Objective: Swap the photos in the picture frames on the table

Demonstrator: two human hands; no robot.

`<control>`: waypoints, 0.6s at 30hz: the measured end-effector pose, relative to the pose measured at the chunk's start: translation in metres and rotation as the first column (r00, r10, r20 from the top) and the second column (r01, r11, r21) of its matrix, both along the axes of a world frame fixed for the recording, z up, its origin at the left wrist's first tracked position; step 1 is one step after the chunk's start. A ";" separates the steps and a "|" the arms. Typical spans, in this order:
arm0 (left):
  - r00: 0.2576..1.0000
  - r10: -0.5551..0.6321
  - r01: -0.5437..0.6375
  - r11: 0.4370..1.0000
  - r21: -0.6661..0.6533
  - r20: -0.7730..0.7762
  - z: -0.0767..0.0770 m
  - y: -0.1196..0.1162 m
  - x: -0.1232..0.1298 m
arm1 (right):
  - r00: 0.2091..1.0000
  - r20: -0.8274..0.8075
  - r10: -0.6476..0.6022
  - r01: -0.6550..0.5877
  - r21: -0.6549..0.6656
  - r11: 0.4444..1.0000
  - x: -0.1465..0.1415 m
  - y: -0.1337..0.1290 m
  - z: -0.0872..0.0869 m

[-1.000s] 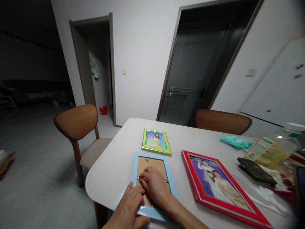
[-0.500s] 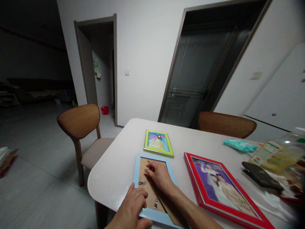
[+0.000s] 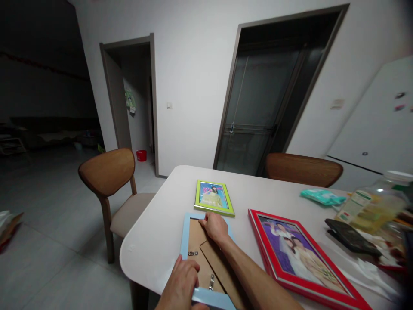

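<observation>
A light blue photo frame [image 3: 185,234] lies back side up near the table's front edge, its brown backing board [image 3: 195,234] showing metal clips and a stand flap. My left hand [image 3: 185,280] grips the lower left corner of this frame, fingers over the edge. At the frame's top, my right hand [image 3: 215,226] is closed with its fingertips at the backing board's upper edge; what they pinch is hidden. Just beyond stands a lime green frame [image 3: 229,201] lying picture up. To the right lies a larger red frame [image 3: 269,254], also picture up.
On the table's right are a teal packet [image 3: 322,197], a black object [image 3: 353,237], a plastic bottle [image 3: 374,206] and crumpled white plastic. Wooden chairs stand at the left [image 3: 108,172] and far side [image 3: 303,169] of the white table [image 3: 151,241].
My right hand has moved slightly up toward the blue frame's top edge, uncovering more of the stand flap. My left hand stays at the lower corner. The view has shifted a little.
</observation>
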State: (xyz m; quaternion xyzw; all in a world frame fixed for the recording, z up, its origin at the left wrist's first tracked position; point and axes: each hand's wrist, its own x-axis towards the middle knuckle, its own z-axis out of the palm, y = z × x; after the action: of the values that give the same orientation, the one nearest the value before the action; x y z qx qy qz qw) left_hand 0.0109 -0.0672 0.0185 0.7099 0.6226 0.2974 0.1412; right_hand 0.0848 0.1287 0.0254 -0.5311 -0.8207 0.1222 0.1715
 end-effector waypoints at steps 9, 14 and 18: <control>0.995 -0.069 0.074 0.994 0.079 -0.066 -0.013 -0.006 -0.011 | 0.995 -0.061 0.074 -0.076 -0.028 0.997 0.009 -0.016 0.006; 0.994 -0.072 0.081 0.989 0.124 -0.079 -0.015 -0.004 -0.011 | 0.999 -0.044 0.028 -0.028 -0.004 1.000 0.004 -0.018 -0.001; 0.998 -0.044 0.052 0.984 0.173 -0.047 -0.021 -0.003 -0.010 | 0.999 -0.031 0.018 -0.017 0.011 1.000 0.002 -0.015 -0.007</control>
State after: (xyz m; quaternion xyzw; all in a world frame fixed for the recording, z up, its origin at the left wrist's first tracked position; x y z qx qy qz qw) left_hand 0.0010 -0.0705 -0.0028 0.7406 0.5798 0.3318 0.0724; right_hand 0.0869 0.1132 0.0186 -0.5209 -0.8233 0.1274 0.1861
